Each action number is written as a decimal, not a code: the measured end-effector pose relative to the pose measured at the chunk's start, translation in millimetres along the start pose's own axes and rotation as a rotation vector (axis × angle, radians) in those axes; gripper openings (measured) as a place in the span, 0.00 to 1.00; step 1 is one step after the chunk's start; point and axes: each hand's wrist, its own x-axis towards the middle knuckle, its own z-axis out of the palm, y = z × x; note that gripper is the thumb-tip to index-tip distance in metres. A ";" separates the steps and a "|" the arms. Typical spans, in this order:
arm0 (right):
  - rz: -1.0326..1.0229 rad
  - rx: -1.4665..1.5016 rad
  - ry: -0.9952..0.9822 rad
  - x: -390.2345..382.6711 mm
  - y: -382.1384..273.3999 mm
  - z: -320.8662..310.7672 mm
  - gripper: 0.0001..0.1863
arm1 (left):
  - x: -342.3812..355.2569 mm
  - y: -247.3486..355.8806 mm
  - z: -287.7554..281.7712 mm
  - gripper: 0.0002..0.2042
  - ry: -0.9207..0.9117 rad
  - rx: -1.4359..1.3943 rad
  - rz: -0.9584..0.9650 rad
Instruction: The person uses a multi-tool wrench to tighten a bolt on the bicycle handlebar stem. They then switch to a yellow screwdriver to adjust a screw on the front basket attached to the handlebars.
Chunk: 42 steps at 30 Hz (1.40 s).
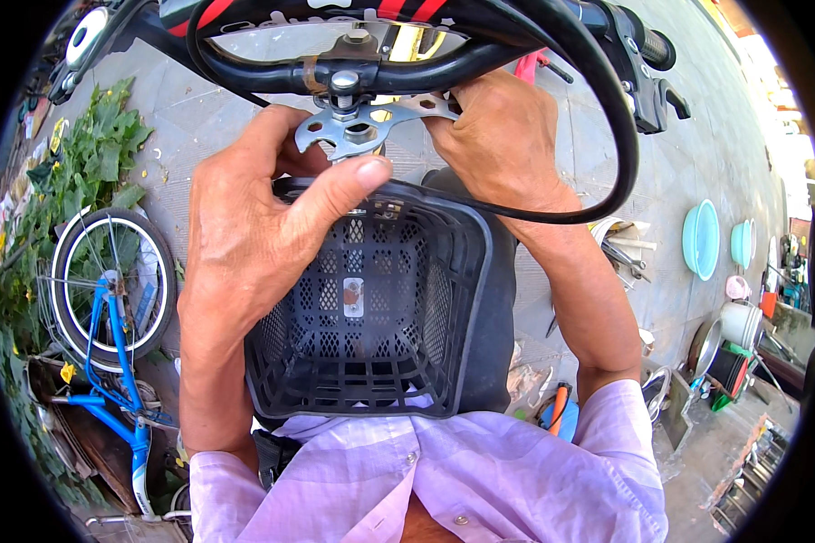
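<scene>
A flat silver multi-hole wrench (335, 133) lies across the bolt (344, 81) under the black handlebar (272, 72). My right hand (493, 136) is closed on the wrench's right end. My left hand (254, 217) curls around the bolt's lower area at the wrench's left, thumb over the basket's upper rim; what its hidden fingertips grip is unclear. A black mesh basket (371, 308) hangs below the bolt, between my forearms, against my lap. A looping black cable (616, 190) passes over my right wrist.
A blue bicycle (118, 353) lies at the left beside leafy plants (109, 136). At the right are turquoise basins (700, 237), a white bucket (739, 326), assorted tools (620, 258) and an orange-handled tool (557, 405) on the paved ground (661, 181).
</scene>
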 end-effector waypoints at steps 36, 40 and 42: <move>0.003 0.078 0.009 15.2 20.3 46.6 0.11 | 1.5 18.1 14.2 0.24 0.183 0.444 0.191; -0.036 0.165 0.017 13.9 22.7 42.5 0.08 | 0.4 18.8 10.8 0.22 0.151 0.432 0.169; -0.063 0.229 0.034 14.7 22.4 31.5 0.08 | 0.8 20.2 9.5 0.20 0.130 0.370 0.118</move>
